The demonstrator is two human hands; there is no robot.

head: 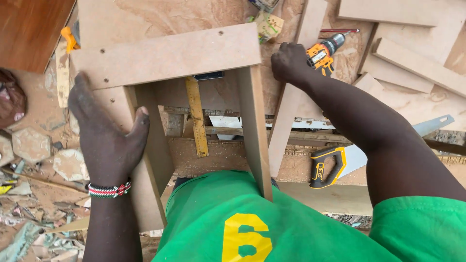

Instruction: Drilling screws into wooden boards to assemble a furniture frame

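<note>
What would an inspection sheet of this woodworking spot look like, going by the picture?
Surface: workbench of bare boards, dusty.
Job's things: U-shaped board frame, standing against the person's body.
Clutter: yellow ruler, cordless drill, handsaw, loose planks.
Hands: left hand flat on the frame's side panel; right hand beside the drill, fingers hidden.
Cables: nothing seen.
Surroundings: wood scraps and sawdust on the ground.

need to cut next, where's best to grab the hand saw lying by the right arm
Take the hand saw by its black-and-yellow closed-loop handle, coming from the near side by the green shirt. The handle faces the person and lies free; the blade runs away under the right arm.
</note>
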